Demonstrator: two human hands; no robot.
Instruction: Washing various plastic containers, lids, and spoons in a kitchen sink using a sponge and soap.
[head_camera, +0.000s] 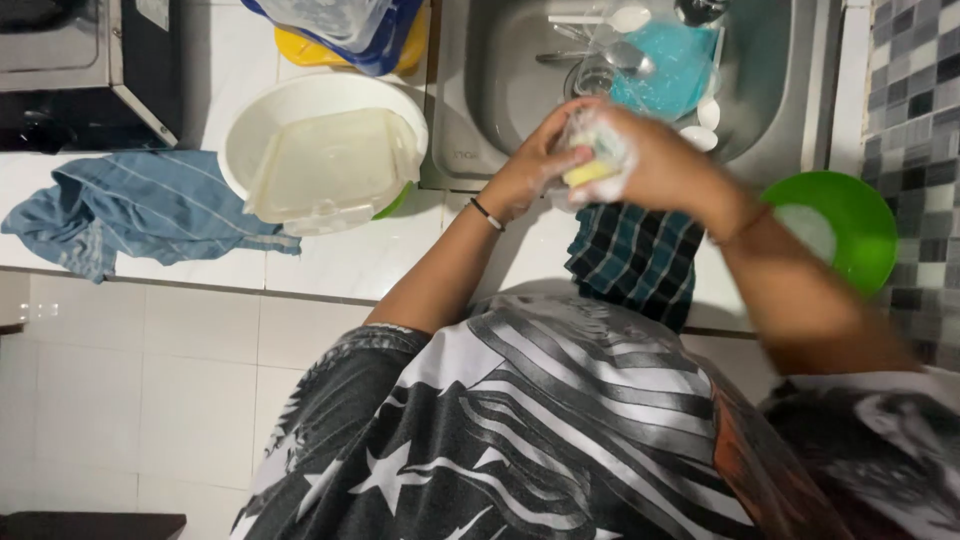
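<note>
**Soapy sponge at work over the sink**

A person stands at a white tiled bench (350, 255), both hands raised together at the near edge of a stainless steel sink (500, 90) in the upper middle of the frame. The right hand (650, 160) is closed around a yellow foam-covered sponge (592, 165), suds spread across its knuckles. The left hand (535, 165) is cupped against it from the left of the frame and appears to grip a small clear item, perhaps a glass, though foam and blur hide its shape. The step in hand looks like scrubbing; the next move would seem to call for a rinse in the basin, with a firm hold on slippery ware.

Both forearms angle up from the bottom of the frame and meet at the wrists' height, elbows spread wide, a thin band on the left wrist. In the sink lie a teal plastic plate (672, 65), spoons and a glass. At upper left sits a white round basin (320, 150) holding a pale square container, beside a crumpled blue striped cloth (150, 210). A dark checked towel (635, 260) hangs below the hands, and a green plastic bowl (835, 225) stands at right.
</note>
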